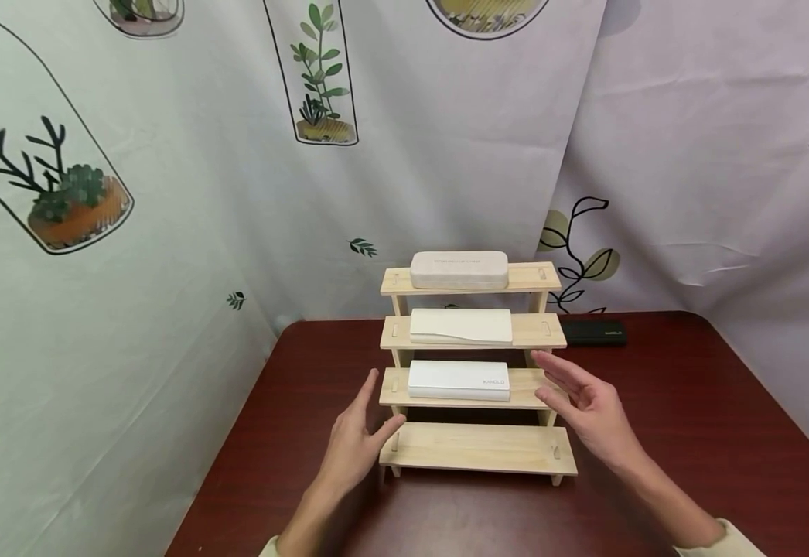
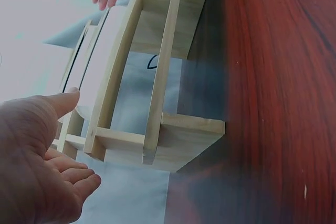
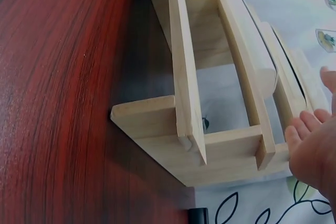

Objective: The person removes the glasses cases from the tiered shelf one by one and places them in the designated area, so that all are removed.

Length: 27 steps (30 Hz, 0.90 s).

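A stepped wooden rack (image 1: 477, 447) stands on the dark red table, seen from the front in the head view. Its top step bears a cream rounded glasses case (image 1: 459, 271). One step down lies a white case with a slanted flap (image 1: 460, 326), and below that a white lettered case (image 1: 459, 380). The lowest step is bare. My left hand (image 1: 354, 442) is beside the rack's left end, fingers extended and thumb apart, holding nothing. On the other side, my right hand (image 1: 588, 406) is at the rack's right end, palm turned inward, also holding nothing.
A black lettered case (image 1: 594, 333) lies on the table (image 1: 662, 387) behind the rack's right side. A white cloth with plant drawings (image 1: 446, 116) hangs close behind the table and along its left side.
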Each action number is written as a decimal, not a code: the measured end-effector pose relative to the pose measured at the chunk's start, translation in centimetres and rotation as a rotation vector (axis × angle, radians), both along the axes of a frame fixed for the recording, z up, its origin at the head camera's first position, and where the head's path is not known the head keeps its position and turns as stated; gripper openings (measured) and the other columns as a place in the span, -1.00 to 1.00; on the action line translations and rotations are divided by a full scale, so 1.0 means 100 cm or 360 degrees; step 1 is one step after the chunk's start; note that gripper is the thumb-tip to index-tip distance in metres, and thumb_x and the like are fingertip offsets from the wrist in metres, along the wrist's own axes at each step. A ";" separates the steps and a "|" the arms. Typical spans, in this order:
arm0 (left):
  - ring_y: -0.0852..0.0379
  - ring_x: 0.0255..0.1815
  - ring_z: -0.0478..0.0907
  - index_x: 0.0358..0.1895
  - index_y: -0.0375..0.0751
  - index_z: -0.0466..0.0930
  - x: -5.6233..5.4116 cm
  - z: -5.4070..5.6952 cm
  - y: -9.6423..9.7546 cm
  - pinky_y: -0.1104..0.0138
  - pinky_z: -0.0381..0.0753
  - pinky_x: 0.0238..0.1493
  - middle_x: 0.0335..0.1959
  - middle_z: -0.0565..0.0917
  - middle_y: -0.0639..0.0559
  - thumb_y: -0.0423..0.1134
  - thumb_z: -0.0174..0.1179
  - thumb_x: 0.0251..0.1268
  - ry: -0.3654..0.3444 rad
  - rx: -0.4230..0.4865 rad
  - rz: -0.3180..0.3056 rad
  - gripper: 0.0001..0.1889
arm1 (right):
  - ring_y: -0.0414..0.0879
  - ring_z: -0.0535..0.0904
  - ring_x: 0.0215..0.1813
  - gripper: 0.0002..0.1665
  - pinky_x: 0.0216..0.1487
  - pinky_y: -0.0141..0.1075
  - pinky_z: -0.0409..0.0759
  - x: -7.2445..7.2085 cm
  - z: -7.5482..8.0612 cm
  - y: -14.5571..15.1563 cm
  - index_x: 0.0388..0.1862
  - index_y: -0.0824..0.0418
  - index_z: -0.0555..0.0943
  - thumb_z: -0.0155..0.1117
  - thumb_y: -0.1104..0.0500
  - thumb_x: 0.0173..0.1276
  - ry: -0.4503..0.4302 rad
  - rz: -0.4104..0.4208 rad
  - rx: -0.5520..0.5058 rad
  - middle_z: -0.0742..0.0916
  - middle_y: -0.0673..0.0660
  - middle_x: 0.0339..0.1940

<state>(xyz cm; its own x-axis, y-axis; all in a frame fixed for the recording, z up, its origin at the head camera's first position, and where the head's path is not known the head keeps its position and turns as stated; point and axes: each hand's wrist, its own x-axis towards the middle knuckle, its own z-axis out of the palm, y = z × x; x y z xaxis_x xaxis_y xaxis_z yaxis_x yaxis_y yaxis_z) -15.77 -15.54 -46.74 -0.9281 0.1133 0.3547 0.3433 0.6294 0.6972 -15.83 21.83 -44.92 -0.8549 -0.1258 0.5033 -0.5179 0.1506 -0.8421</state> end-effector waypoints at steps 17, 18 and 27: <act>-0.06 0.48 0.47 0.71 -0.19 0.16 -0.012 -0.007 0.014 -0.09 0.49 0.39 0.51 0.48 -0.21 -0.16 0.53 0.34 -0.0049 0.0142 0.0006 -0.03 | 0.24 0.34 0.59 -0.15 0.39 -0.46 0.41 -0.011 -0.002 -0.023 0.61 0.34 0.39 0.53 0.26 0.41 -0.0214 0.0080 0.0161 0.50 0.27 0.57; -0.05 0.47 0.49 0.70 -0.21 0.16 -0.012 -0.007 0.014 -0.09 0.50 0.37 0.51 0.48 -0.21 -0.17 0.53 0.34 -0.0046 0.0149 0.0000 -0.03 | 0.26 0.34 0.58 -0.15 0.38 -0.46 0.41 -0.013 -0.002 -0.024 0.60 0.36 0.39 0.52 0.27 0.42 -0.0219 0.0083 0.0153 0.50 0.29 0.57; -0.05 0.44 0.49 0.71 -0.27 0.09 -0.014 -0.010 0.017 -0.07 0.55 0.32 0.58 0.37 -0.23 -0.22 0.50 0.37 -0.0063 0.0209 -0.0033 -0.03 | 0.23 0.38 0.57 -0.15 0.35 -0.28 0.51 -0.018 -0.001 -0.031 0.60 0.36 0.39 0.53 0.22 0.42 -0.0305 0.0057 0.0158 0.49 0.37 0.56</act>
